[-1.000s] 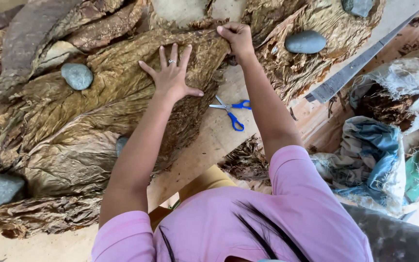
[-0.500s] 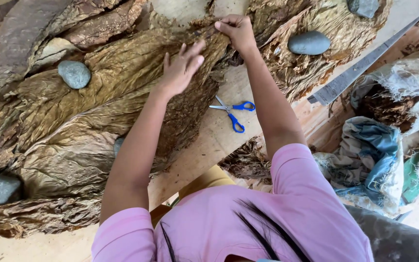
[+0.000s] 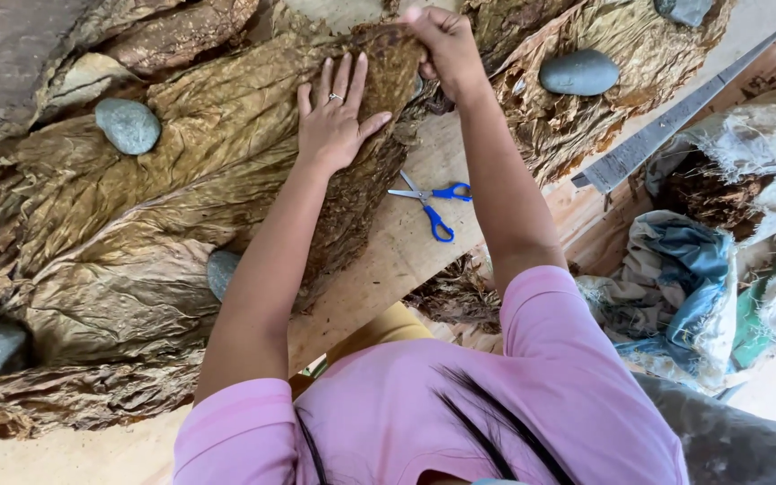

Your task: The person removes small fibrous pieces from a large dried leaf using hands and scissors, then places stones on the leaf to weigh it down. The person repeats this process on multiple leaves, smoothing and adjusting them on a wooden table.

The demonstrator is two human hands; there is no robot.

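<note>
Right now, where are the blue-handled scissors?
In the head view, the scissors lie on the bare wooden board, between the person's forearms, just right of the stack of dried brown leaves under the left hand.

The broad dried leaves (image 3: pixel 163 207) are golden-brown, mottled darker, with a wrinkled veined pattern. The smooth rounded stones (image 3: pixel 578 72) are blue-grey. The small scissors (image 3: pixel 430 199) have bright blue handles and silvery blades. The plank bench (image 3: pixel 406 242) is pale tan wood.

Large dried brown leaf (image 3: pixel 226 144), wrinkled, lies spread flat atop the leaf pile (image 3: pixel 119 296).
</note>
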